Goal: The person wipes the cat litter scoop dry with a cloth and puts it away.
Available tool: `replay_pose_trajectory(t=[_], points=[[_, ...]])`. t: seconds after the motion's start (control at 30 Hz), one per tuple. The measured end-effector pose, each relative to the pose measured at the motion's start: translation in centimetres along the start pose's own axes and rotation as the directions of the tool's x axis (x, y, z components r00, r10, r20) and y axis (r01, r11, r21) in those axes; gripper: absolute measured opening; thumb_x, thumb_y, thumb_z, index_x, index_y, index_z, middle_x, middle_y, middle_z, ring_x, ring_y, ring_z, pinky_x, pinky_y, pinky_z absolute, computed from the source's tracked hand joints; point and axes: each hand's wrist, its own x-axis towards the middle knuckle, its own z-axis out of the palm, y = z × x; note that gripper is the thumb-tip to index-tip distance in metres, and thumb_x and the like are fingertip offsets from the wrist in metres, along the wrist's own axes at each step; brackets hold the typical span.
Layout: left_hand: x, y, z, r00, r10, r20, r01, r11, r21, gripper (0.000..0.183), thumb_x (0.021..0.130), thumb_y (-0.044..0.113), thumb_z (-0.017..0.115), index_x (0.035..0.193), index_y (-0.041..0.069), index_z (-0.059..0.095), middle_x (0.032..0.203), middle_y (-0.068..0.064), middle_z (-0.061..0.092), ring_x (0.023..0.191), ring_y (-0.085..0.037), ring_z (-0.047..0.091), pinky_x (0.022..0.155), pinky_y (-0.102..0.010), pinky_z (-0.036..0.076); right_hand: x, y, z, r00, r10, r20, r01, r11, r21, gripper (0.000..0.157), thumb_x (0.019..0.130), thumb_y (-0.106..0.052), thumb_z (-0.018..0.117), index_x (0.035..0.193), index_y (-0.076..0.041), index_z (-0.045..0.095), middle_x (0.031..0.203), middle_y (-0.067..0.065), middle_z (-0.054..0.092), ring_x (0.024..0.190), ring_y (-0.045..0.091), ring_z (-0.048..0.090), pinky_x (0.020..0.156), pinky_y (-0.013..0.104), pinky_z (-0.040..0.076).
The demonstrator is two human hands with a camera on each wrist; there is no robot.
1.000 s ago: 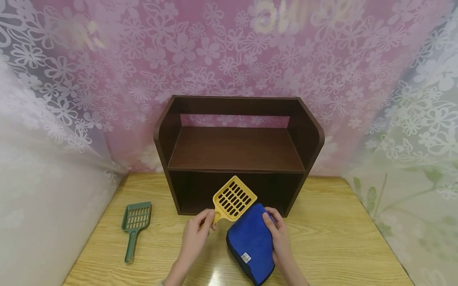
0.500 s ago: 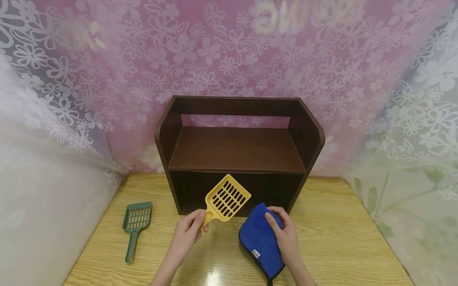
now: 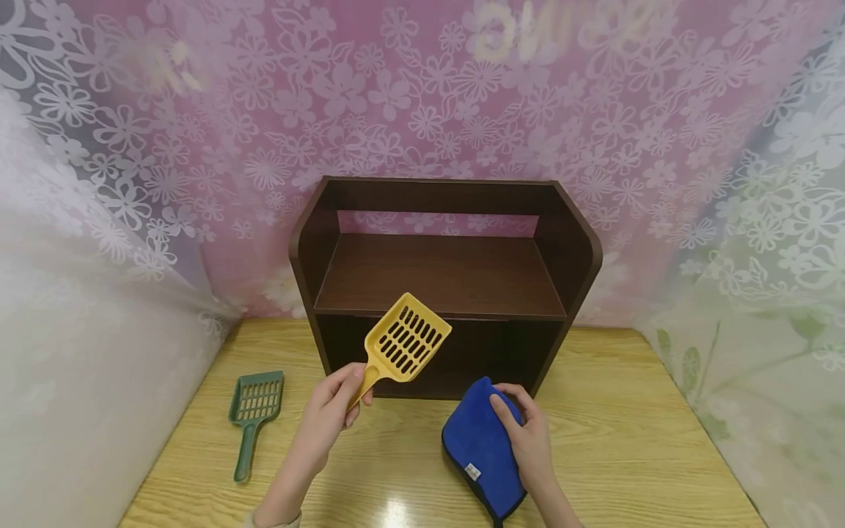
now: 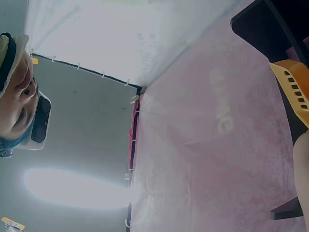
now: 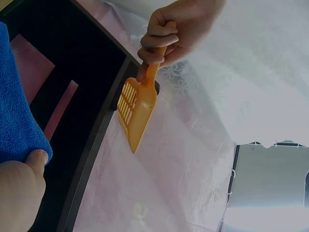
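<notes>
My left hand (image 3: pixel 330 407) grips the handle of a yellow slotted litter scoop (image 3: pixel 408 337), its head tilted up and to the right in front of the dark shelf. In the right wrist view the fingers wrap round the handle of that scoop (image 5: pixel 140 108). My right hand (image 3: pixel 528 433) holds a folded blue cloth (image 3: pixel 482 440) with a dark edge and a small white label, thumb on top near its upper corner. On the table at left lies a green litter scoop (image 3: pixel 256 411), touched by neither hand.
A dark brown two-tier shelf (image 3: pixel 442 275) stands at the back of the wooden table (image 3: pixel 627 440). Floral curtains (image 3: pixel 422 95) enclose the back and both sides. In the left wrist view a person's head (image 4: pixel 19 96) shows at the left edge.
My left hand has drawn the yellow scoop away from the cloth, leftward and then upward. The blue cloth in my right hand has shifted slightly right. The green scoop stays put.
</notes>
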Motion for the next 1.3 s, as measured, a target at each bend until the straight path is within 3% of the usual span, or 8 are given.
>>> replay_pose_trajectory(t=[0.27, 0.53, 0.83, 1.3], points=[[1.5, 0.6, -0.9, 0.999, -0.036, -0.013, 0.036, 0.999, -0.031, 0.036, 0.098, 0.036, 0.04, 0.111, 0.008, 0.057, 0.084, -0.013, 0.053, 0.051, -0.009, 0.037, 0.046, -0.018, 0.03, -0.2, -0.1, -0.1, 1.0, 0.019, 0.0, -0.019, 1.0, -0.005, 0.027, 0.089, -0.029, 0.061, 0.112, -0.015, 0.059, 0.108, 0.003, 0.061, 0.097, 0.014, 0.058, 0.08, 0.023, 0.049], [2.6, 1.5, -1.6, 0.999, -0.052, -0.016, 0.051, 0.995, -0.082, 0.034, 0.099, 0.032, 0.039, 0.12, 0.009, 0.054, 0.091, -0.008, 0.056, 0.06, -0.012, 0.045, 0.05, -0.019, 0.037, -0.3, -0.2, 0.2, 1.0, -0.013, -0.028, 0.014, 1.0, 0.009, 0.025, 0.088, -0.024, 0.062, 0.11, -0.012, 0.061, 0.105, 0.005, 0.063, 0.092, 0.015, 0.059, 0.077, 0.023, 0.049], [5.0, 2.9, -3.0, 0.998, -0.063, -0.027, 0.059, 0.99, -0.125, 0.034, 0.1, 0.024, 0.036, 0.128, 0.011, 0.049, 0.094, -0.002, 0.058, 0.069, -0.012, 0.05, 0.057, -0.02, 0.045, -0.6, -0.5, 0.5, 1.0, -0.018, -0.02, 0.018, 1.0, 0.007, 0.024, 0.089, -0.022, 0.061, 0.11, -0.012, 0.061, 0.106, 0.004, 0.062, 0.094, 0.015, 0.059, 0.078, 0.023, 0.048], [9.6, 5.2, -3.5, 0.998, -0.016, 0.062, 0.029, 0.979, -0.204, 0.039, 0.1, 0.023, 0.04, 0.133, 0.004, 0.044, 0.105, -0.002, 0.064, 0.083, -0.013, 0.061, 0.071, -0.022, 0.052, -0.6, -0.4, 0.5, 1.0, 0.012, -0.006, -0.012, 1.0, 0.012, 0.023, 0.088, -0.021, 0.062, 0.11, -0.013, 0.061, 0.106, 0.002, 0.063, 0.093, 0.013, 0.059, 0.076, 0.024, 0.049]])
